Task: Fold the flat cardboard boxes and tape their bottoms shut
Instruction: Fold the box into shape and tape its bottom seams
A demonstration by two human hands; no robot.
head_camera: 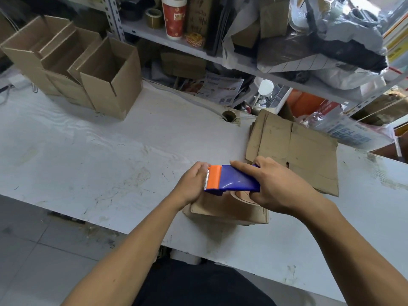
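My right hand (pixel 278 184) grips a blue tape dispenser (pixel 238 178) with an orange cutter end, holding it over a small cardboard box (pixel 229 210) near the table's front edge. A roll of brown tape (pixel 241 196) shows under the dispenser. My left hand (pixel 192 183) is at the cutter end with curled fingers; whether it pinches the tape is hidden. A stack of flat cardboard boxes (pixel 298 149) lies behind my right hand. Three folded open boxes (pixel 106 78) stand at the back left of the white table (pixel 88 155).
A metal shelf (pixel 220 56) behind the table is crowded with bags, a red cup (pixel 174 16), papers and cartons. A cable hole (pixel 229 115) sits at the table's back edge. Tiled floor (pixel 33 239) shows at lower left.
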